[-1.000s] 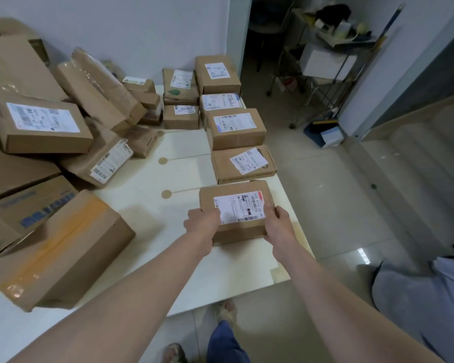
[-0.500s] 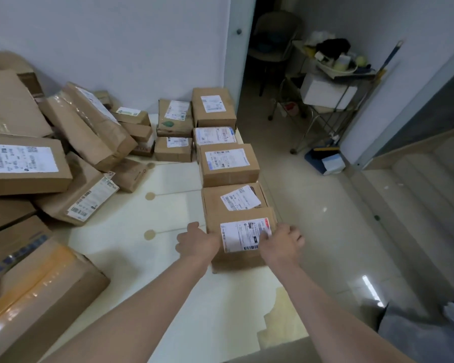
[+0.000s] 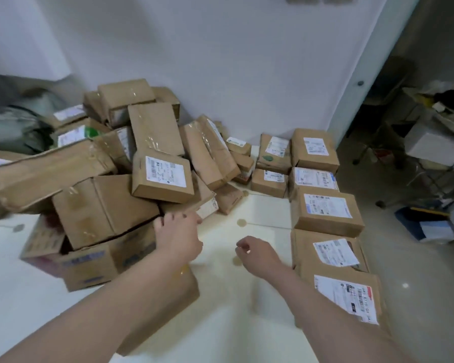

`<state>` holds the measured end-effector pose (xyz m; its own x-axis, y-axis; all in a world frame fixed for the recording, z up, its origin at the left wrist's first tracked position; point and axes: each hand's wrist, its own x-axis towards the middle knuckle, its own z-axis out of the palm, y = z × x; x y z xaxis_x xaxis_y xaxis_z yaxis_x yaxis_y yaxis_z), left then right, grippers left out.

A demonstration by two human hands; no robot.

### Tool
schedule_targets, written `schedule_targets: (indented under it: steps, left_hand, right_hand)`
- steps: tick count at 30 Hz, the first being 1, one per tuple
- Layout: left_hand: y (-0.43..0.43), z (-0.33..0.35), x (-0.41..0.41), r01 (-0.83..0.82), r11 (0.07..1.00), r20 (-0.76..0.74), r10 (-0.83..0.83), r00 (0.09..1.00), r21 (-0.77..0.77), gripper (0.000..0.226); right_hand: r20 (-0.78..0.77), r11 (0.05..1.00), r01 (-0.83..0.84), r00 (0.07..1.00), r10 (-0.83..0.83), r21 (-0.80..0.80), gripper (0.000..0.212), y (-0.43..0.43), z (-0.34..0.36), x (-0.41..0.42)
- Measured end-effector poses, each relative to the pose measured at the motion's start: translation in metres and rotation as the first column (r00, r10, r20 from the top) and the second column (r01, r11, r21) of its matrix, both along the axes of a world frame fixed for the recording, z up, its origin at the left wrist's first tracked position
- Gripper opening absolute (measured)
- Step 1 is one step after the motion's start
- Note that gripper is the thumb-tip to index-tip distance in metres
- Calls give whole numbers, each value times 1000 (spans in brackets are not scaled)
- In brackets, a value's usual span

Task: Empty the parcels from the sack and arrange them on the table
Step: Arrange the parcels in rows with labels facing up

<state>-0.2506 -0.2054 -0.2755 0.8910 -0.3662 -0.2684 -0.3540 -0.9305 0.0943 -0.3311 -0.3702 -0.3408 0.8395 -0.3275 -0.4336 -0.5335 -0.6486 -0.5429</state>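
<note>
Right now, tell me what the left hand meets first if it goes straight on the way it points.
Likely the low brown parcel at the pile's foot; the left hand looks almost on it, though depth is unclear.

The left grip (image 3: 178, 239) and right grip (image 3: 257, 254) are side by side over the tabletop (image 3: 247, 310). A heap of parcels (image 3: 110, 184) lies left of and behind the left grip, its near edge just beside that grip. A row of parcels (image 3: 325, 210) runs along the right of the right grip, back to the wall (image 3: 220, 61). A sack (image 3: 16, 121) lies behind the heap. One box (image 3: 176, 302) lies under the left forearm.
</note>
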Motion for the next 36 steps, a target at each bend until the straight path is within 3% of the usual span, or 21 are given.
schedule_targets:
  steps: [3,5,7,10,11,13,15,18,20,21,23,25,27,29,31,34,36]
  left_hand:
    - [40,8,23,267,924,-292,-185,938,272,99]
    - [61,7,30,388,871,-393,-257,883,302,104]
    - [78,1,34,441,859,-373,-331,866,260,102]
    - [87,-11,42,451,874,-301,-387,872,181,99]
    - [87,-14,46,414,902,-285,-369,885,119,96]
    - [81,-17,52,282,957,-258,-288,922,-63,85]
    - [70,-12,54,141,953,-283,-218,934,-267,75]
    - [49,-8,48,-169,794,-510,-197,838,-584,65]
    - [33,-10,40,-368,653,-657,-270,704,-662,55]
    - [26,-18,35,-422,621,-690,-279,668,-660,50]
    - [14,-33,26,-395,644,-669,-250,700,-655,42]
    - [9,-48,22,-263,756,-578,-181,796,-600,42]
    - [10,-57,17,-235,854,-562,-78,824,-464,64]
    - [12,-58,13,-347,865,-705,-11,709,-363,77]
    - [8,-55,5,-379,871,-784,-11,621,-312,61]
    - [-7,-49,-1,-433,850,-821,3,571,-299,45]
    - [-25,-46,2,-505,789,-828,-10,560,-351,51]
  right_hand:
    - [-115,961,72,993,-42,268,37,40,6,23]
    - [-262,946,2,961,88,325,44,63,8,30]
    - [-397,916,38,908,135,399,54,82,7,32]
    - [-498,774,305,867,15,555,63,98,7,35]
    - [-485,737,358,873,-47,574,62,101,12,36]
    - [-411,756,386,896,-169,530,63,101,20,36]
    - [-308,764,451,889,-338,462,62,94,22,37]
    - [-112,665,614,765,-634,424,67,74,24,32]
    - [-12,678,642,729,-684,358,70,66,27,22]
    - [19,713,635,742,-670,299,68,63,23,17]
    - [27,781,593,793,-609,196,66,64,17,7]
    - [-41,777,592,800,-599,215,69,65,17,-4]
    - [-112,755,602,795,-596,258,66,66,21,-17]
    - [-143,741,607,792,-594,287,60,62,26,-27]
    - [-211,718,610,791,-574,335,54,57,29,-32]
    - [-313,598,663,744,-590,449,48,47,26,-29]
    - [-249,610,679,726,-641,410,50,32,20,-19]
